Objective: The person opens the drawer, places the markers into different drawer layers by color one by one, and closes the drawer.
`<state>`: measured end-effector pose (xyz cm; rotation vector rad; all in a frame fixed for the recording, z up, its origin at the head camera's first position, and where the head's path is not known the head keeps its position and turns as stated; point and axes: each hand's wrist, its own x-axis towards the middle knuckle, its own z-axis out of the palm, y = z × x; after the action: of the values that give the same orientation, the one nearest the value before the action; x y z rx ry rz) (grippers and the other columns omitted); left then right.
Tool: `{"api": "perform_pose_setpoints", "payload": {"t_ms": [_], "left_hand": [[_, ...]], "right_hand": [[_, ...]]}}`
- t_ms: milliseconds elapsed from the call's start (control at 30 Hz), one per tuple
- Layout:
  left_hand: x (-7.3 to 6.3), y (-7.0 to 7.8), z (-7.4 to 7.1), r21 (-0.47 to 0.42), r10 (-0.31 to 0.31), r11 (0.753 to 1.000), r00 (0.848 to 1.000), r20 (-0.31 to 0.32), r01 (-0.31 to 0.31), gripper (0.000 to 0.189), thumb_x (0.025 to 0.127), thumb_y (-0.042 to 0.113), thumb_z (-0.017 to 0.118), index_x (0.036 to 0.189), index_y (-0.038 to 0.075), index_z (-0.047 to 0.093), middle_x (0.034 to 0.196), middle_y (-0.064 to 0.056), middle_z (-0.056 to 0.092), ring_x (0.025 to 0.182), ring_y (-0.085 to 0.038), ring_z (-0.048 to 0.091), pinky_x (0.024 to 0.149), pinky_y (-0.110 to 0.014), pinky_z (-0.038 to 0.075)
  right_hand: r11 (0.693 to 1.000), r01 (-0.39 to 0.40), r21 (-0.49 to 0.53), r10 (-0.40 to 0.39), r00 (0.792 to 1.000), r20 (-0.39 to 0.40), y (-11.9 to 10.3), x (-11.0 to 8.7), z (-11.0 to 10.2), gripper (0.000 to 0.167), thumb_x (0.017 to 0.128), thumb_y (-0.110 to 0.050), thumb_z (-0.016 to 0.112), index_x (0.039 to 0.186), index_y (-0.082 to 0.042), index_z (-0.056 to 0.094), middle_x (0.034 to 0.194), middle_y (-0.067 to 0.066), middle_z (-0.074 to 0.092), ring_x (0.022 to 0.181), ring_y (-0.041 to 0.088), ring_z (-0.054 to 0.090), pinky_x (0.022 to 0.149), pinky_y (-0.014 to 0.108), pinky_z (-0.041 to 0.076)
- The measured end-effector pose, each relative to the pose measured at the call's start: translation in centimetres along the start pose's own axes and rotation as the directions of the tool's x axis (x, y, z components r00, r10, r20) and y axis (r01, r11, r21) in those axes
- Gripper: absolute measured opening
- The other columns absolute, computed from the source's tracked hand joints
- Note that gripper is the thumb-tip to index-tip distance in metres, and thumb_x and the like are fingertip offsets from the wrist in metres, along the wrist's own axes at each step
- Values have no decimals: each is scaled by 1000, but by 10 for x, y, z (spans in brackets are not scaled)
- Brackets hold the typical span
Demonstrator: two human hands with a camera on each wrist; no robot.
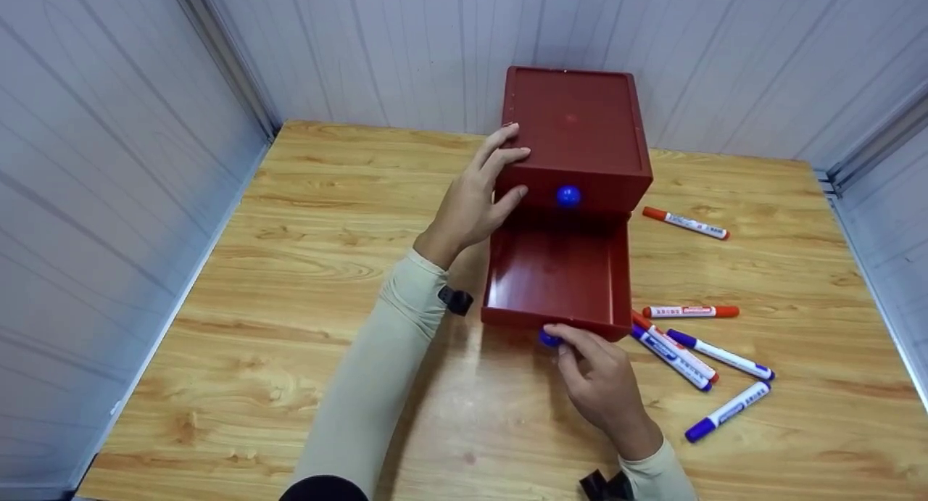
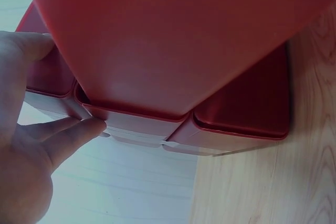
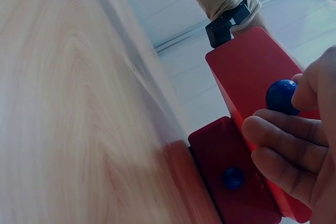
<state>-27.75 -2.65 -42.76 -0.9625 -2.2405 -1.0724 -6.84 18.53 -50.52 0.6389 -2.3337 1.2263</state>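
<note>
A dark red drawer cabinet (image 1: 573,120) stands at the back of the wooden table. One drawer (image 1: 554,269) is pulled out toward me, its smooth inner floor in sight. My right hand (image 1: 598,378) pinches this drawer's blue knob (image 3: 282,97) between thumb and forefinger, the other fingers bent below it in the right wrist view. My left hand (image 1: 475,193) rests against the cabinet's left side, fingertips over the top edge and thumb near the front. Above the pulled-out drawer, the upper drawer with its own blue knob (image 1: 568,196) is closed; a lower drawer (image 3: 218,156) is closed too.
Several markers lie right of the cabinet. An orange-red one (image 1: 685,223) is farthest back, another (image 1: 690,312) lies crosswise, and blue ones (image 1: 727,412) are nearer. Two overlap close to the drawer's front right corner. Pale panel walls (image 1: 406,44) surround the table.
</note>
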Motion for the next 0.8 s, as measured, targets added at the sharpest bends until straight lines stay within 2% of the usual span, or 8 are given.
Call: {"api": "perform_pose_setpoints", "payload": {"t_ms": [133, 267, 367, 500, 633, 800], "left_hand": [[0, 1, 0, 10, -4, 1000, 1000, 2, 4, 42, 97, 23, 65, 137, 13, 53, 159, 0, 33, 136, -6, 40, 76, -33, 50], [0, 0, 1, 9, 7, 1000, 1000, -12, -7, 42, 97, 21, 65, 136, 12, 54, 158, -1, 35, 139, -6, 36, 77, -32, 51], [0, 0, 1, 4, 18, 1000, 1000, -23, -18, 42, 96, 20, 66, 136, 12, 54, 158, -3, 35, 141, -6, 34, 80, -32, 50], [0, -1, 1, 1, 22, 1000, 999, -24, -22, 42, 96, 20, 66, 136, 12, 54, 158, -3, 35, 142, -6, 32, 84, -32, 50], [0, -1, 0, 0, 17, 1000, 1000, -24, -17, 42, 96, 20, 65, 136, 12, 54, 158, -2, 35, 142, -6, 32, 78, -31, 50], [0, -1, 1, -2, 16, 1000, 999, -27, -16, 42, 96, 19, 66, 136, 12, 54, 157, -2, 35, 142, -6, 32, 75, -31, 50]], "right_hand": [[1000, 21, 2, -21, 1000, -16, 0, 0, 0, 40, 87, 11, 62, 116, -14, 73, 96, -3, 72, 74, 10, 66, 64, 16, 50], [999, 46, -9, -46, 999, -20, 1, 0, 0, 41, 86, 11, 62, 116, -16, 74, 95, -6, 71, 75, 4, 63, 61, 16, 49], [999, 52, -6, -52, 998, -20, 0, 0, 0, 42, 86, 11, 62, 117, -15, 74, 97, -5, 72, 75, 5, 63, 61, 16, 49], [999, 31, 34, -30, 999, -22, -2, 0, -1, 40, 87, 12, 62, 118, -10, 73, 92, 0, 73, 73, 10, 66, 62, 16, 50], [999, 15, 51, -13, 999, -40, -1, -1, -2, 35, 87, 12, 62, 117, -6, 70, 83, 4, 71, 70, 12, 66, 61, 18, 52], [999, 30, 14, -29, 997, -77, 3, -2, -6, 31, 85, 11, 63, 108, -7, 73, 82, -2, 71, 71, 9, 66, 60, 18, 50]]}}
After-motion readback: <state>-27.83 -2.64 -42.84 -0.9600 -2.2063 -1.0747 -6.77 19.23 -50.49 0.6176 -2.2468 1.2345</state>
